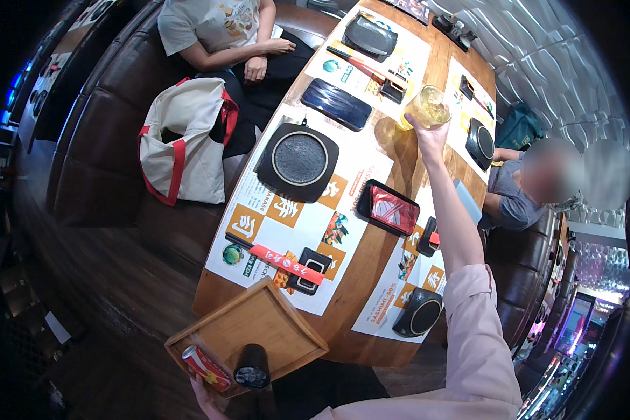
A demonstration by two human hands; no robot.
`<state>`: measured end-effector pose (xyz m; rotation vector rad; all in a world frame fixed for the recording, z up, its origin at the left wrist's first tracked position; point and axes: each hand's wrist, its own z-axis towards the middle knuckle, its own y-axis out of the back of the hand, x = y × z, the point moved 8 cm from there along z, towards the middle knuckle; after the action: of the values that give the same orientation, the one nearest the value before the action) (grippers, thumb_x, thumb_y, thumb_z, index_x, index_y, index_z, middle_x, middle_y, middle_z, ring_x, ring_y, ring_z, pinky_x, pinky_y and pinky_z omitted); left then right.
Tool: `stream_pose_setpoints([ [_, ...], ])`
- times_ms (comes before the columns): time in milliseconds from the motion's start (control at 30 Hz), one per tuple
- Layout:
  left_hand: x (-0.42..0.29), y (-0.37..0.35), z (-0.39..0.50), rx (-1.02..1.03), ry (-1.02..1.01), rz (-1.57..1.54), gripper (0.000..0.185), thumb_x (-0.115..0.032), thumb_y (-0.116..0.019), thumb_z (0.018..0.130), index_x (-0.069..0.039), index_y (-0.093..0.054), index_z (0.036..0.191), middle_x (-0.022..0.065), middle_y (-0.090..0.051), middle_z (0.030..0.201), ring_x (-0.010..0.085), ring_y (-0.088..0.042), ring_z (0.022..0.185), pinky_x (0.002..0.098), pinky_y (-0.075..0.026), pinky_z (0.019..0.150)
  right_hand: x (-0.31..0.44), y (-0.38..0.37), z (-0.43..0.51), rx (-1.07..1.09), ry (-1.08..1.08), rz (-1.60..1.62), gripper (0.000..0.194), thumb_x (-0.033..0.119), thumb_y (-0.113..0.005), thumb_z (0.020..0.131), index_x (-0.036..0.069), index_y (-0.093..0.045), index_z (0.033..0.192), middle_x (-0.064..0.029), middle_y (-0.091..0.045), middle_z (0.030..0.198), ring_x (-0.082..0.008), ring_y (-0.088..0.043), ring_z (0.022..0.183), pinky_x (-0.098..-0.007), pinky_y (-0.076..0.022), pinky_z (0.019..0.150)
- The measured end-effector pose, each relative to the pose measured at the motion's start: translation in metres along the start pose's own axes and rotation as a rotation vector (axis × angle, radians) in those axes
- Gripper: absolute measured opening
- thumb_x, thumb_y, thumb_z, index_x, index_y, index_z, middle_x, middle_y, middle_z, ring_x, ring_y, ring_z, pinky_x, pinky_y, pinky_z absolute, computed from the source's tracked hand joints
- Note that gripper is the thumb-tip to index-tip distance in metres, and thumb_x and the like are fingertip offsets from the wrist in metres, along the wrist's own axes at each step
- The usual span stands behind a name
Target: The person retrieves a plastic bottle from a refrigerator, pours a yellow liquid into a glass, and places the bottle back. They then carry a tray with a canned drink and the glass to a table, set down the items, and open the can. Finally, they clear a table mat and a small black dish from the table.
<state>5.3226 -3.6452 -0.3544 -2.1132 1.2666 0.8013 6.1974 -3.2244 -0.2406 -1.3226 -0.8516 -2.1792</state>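
My right hand (429, 135) is stretched far across the table and grips a glass of yellow drink (431, 105). The glass is over the far part of the table; whether its base touches the wood I cannot tell. At lower left my left hand (206, 396) holds a wooden tray (281, 328) by its edge, the fingers partly hidden beneath it. On the tray, close to that hand, stand a red drink can (207, 368) and a black cup (252, 366). The tray is near the end of the table.
Paper placemats (315, 220) cover parts of the wooden table (357, 283), with black plates (298, 157), wrapped chopsticks (278, 261), a dark phone (336, 104) and a red-screened device (388, 208). Two people sit on opposite sides. A white bag with red trim (189, 142) rests on the left bench.
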Motion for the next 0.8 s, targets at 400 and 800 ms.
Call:
stream_pose_setpoints([
  [400, 0.001, 0.008, -0.009, -0.075, 0.031, -0.018, 0.072, -0.035, -0.07, 0.091, -0.008, -0.036, 0.148, 0.0074, -0.051, 0.14, 0.026, -0.052, 0.126, 0.0443, -0.043, 0.106, -0.018, 0.0, 0.01, -0.027, -0.021, 0.006, 0.087, 0.02, -0.094, 0.067, 0.002, -0.041, 0.133, -0.0112, -0.057, 0.126, -0.0208, -0.057, 0.116, -0.0329, -0.0462, 0.101],
  [800, -0.023, -0.053, -0.002, -0.01, 0.109, 0.025, 0.06, -0.032, -0.073, 0.088, -0.008, -0.047, 0.137, 0.0098, -0.061, 0.124, 0.0248, -0.063, 0.106, 0.0439, -0.054, 0.09, 0.028, 0.015, -0.076, -0.096, -0.185, 0.081, 0.119, 0.022, -0.09, 0.073, 0.001, 0.0, 0.149, -0.0238, -0.033, 0.14, -0.033, -0.041, 0.131, -0.044, -0.0375, 0.111],
])
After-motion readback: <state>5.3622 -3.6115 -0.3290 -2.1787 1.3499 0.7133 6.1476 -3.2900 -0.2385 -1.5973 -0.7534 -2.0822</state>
